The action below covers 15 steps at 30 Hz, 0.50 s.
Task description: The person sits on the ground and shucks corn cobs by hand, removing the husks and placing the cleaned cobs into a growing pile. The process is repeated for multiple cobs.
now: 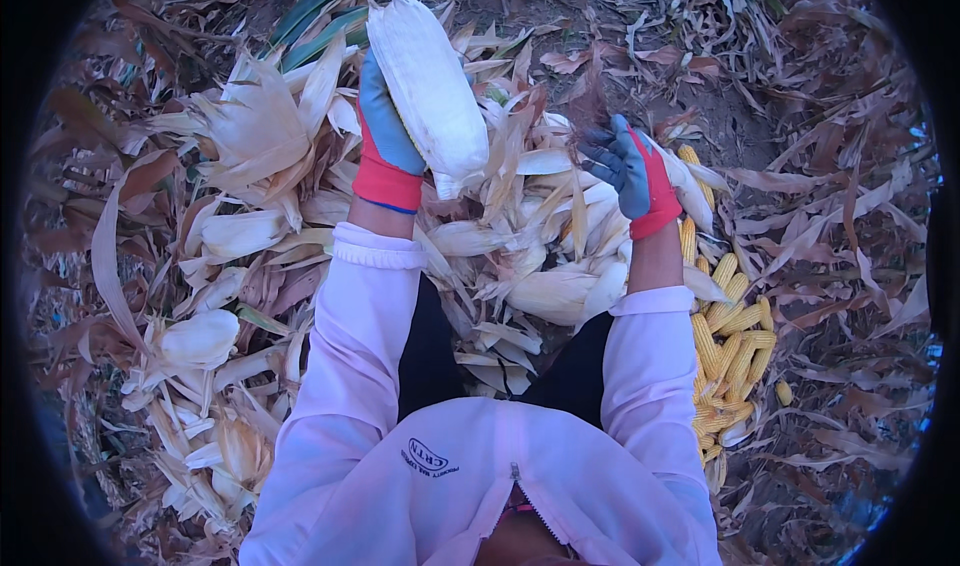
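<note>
My left hand [385, 126], in a grey and red glove, is closed around an ear of corn [432, 91] in its pale husk. The ear is tilted, its thick stalk end toward me. My right hand [637, 174], gloved the same way, is apart from that ear, with its fingers spread and slightly blurred. Dark brown corn silk [592, 106] shows by those fingertips; I see nothing gripped there. Beneath and between my hands lies a heap of husked-over ears and loose husks [550, 286].
Bare yellow corn cobs [730, 351] are piled beside my right forearm. More pale husks [250, 131] lie to the left, with a green leaf [320, 16] beyond. Dry leaves [830, 266] cover the soil around. My dark-trousered legs frame the heap.
</note>
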Each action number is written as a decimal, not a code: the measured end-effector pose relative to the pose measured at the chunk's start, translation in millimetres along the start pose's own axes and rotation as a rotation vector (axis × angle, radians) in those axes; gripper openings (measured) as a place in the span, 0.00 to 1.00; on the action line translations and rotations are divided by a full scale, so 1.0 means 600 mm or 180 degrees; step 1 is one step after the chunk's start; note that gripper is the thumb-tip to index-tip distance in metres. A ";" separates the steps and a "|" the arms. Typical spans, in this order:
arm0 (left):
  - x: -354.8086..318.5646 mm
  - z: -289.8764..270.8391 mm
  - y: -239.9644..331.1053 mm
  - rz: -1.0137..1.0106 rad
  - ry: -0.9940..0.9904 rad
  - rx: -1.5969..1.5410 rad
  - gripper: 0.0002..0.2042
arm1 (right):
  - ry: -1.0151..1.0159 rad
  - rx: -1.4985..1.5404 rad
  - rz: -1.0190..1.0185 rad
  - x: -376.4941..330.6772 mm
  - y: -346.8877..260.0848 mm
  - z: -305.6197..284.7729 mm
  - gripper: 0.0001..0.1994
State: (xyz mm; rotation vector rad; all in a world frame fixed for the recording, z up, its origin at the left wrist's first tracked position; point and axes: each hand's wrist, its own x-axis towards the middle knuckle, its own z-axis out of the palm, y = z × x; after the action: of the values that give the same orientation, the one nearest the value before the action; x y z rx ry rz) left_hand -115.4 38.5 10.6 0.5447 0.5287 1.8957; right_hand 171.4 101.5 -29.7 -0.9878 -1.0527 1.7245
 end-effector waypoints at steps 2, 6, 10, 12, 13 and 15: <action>0.004 -0.010 0.013 0.0241 -0.0008 0.0128 0.31 | 0.0164 -0.1779 -0.0511 0.000 0.012 0.010 0.24; 0.008 -0.025 0.031 0.0264 0.0017 0.0022 0.29 | 0.0836 -0.1368 -0.0563 0.009 0.007 -0.025 0.20; 0.002 -0.019 0.015 0.0104 0.0196 -0.0042 0.20 | 0.1163 -0.0273 -0.1025 0.010 -0.022 -0.069 0.14; -0.014 0.013 -0.010 0.0046 0.0346 0.0335 0.20 | 0.1151 -0.0283 -0.1415 -0.008 -0.028 -0.048 0.14; -0.018 0.025 -0.021 0.0014 0.0418 0.0517 0.20 | 0.1148 -0.0294 -0.1612 -0.019 -0.029 -0.032 0.14; -0.023 0.015 -0.043 0.0169 0.0566 0.1167 0.19 | 0.0908 -0.0563 -0.1872 -0.047 -0.018 0.019 0.11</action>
State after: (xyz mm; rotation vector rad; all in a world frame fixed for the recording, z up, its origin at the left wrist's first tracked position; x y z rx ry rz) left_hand -86.8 36.1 0.7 0.6332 0.9990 1.9178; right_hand 172.8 75.2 -10.9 -0.8839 -1.1723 0.9975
